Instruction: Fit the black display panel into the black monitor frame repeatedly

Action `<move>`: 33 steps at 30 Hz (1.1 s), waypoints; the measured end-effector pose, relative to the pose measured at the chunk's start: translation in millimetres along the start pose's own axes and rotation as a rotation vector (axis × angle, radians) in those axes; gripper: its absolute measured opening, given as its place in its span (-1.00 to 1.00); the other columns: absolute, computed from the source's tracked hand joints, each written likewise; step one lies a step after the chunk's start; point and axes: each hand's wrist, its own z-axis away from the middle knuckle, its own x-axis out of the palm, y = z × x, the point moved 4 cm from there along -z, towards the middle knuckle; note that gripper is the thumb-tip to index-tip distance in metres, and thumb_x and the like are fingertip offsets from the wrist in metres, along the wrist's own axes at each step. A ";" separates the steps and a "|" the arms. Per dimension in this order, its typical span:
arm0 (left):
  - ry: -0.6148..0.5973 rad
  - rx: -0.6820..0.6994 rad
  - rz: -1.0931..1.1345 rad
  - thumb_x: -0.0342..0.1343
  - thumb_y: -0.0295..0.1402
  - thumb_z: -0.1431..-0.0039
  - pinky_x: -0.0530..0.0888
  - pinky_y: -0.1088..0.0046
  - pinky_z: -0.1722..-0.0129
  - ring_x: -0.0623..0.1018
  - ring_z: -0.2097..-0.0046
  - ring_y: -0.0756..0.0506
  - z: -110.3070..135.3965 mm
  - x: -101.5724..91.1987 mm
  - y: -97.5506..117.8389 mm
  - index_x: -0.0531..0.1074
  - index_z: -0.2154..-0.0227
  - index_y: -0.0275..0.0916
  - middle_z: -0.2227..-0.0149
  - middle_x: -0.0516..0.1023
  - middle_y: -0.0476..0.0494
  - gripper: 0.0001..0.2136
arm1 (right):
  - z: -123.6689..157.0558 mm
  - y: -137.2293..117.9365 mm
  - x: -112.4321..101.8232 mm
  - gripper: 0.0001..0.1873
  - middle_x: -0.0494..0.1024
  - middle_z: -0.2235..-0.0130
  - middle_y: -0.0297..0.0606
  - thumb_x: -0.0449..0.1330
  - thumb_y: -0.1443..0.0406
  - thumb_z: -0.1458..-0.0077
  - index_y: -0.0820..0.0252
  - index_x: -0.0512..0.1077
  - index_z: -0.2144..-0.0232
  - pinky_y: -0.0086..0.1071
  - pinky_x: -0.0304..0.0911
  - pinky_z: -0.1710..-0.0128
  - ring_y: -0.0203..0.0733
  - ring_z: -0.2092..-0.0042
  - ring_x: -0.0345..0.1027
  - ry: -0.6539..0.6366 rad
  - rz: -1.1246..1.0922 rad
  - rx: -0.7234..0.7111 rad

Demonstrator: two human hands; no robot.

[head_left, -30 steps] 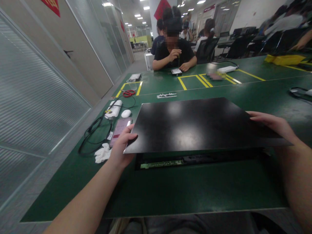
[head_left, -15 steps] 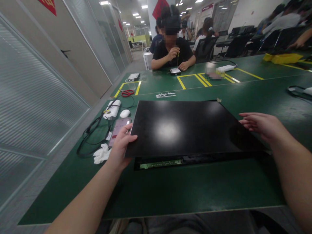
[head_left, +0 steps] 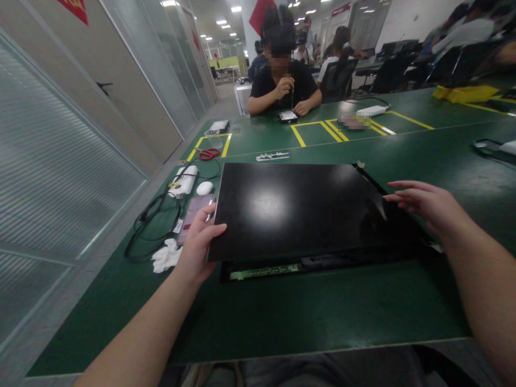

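A large glossy black display panel (head_left: 306,209) lies tilted over a black frame (head_left: 334,263), its left side raised. Along the near edge, a green circuit board strip (head_left: 264,271) shows beneath it. My left hand (head_left: 197,242) grips the panel's left edge, thumb on top and the other fingers partly hidden beneath. At the opposite side, my right hand (head_left: 431,209) has its fingers stretched out and apart over the right edge; I cannot tell whether the fingertips touch the panel. The underside of the panel is hidden.
Left of the panel are a phone (head_left: 195,215), a white mouse (head_left: 205,188), crumpled white gloves (head_left: 166,256), a white power strip (head_left: 183,181) with black cables and red-handled scissors (head_left: 208,154). White strips (head_left: 273,156) lie beyond. Across the table, a person (head_left: 284,80) works on a small device.
The panel has shifted slightly left against the frame, and more of the frame shows along the right side. My right hand has moved a little left, over the edge. My left hand keeps its grip.
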 end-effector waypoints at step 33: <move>-0.135 0.026 0.021 0.42 -0.44 0.23 0.61 0.17 0.18 0.67 0.15 -0.29 3.4 10.5 -3.5 0.30 0.01 -0.19 0.26 0.66 -0.09 -0.35 | 2.2 -2.2 -1.4 -0.72 0.60 0.39 -0.20 0.21 0.28 0.19 0.17 0.56 0.34 -0.38 0.12 0.41 -0.27 0.38 0.31 0.070 0.144 -0.049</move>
